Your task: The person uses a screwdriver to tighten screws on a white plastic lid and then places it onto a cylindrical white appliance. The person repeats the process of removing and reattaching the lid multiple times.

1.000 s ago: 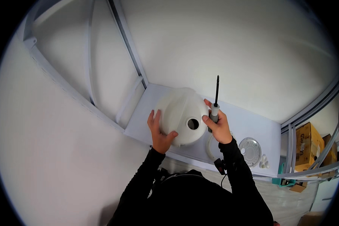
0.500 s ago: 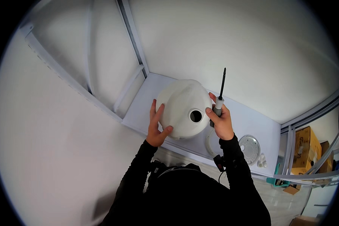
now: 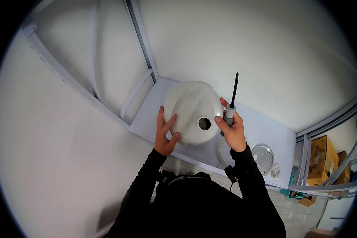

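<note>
a white domed housing [image 3: 188, 109] is held between both hands over the left half of the pale table [image 3: 265, 123], with part of the back edge hidden behind it; whether its underside touches the tabletop cannot be told. its left side is gripped by the left hand [image 3: 165, 137], which is partly open, the fingers spread against the dome and the thumb laid on its lower face. its right side is held by the right hand [image 3: 234, 134], the thumb being pressed just beside the round opening [image 3: 204, 123]. in the same hand a screwdriver [image 3: 231, 110] is also grasped, its grey handle tucked within the bent fingers and its black shaft pointed away from the body, seen against the wall [image 3: 273, 59]. near the front edge, a pale ring [image 3: 219, 152] is partly covered by the right forearm. toward the front right corner a clear round disc [image 3: 264, 159] is laid flat, with small white pieces [image 3: 276, 171] set just beside it. beyond the right edge a cardboard box [image 3: 321, 162] and a teal basket [image 3: 292, 193] are seen
</note>
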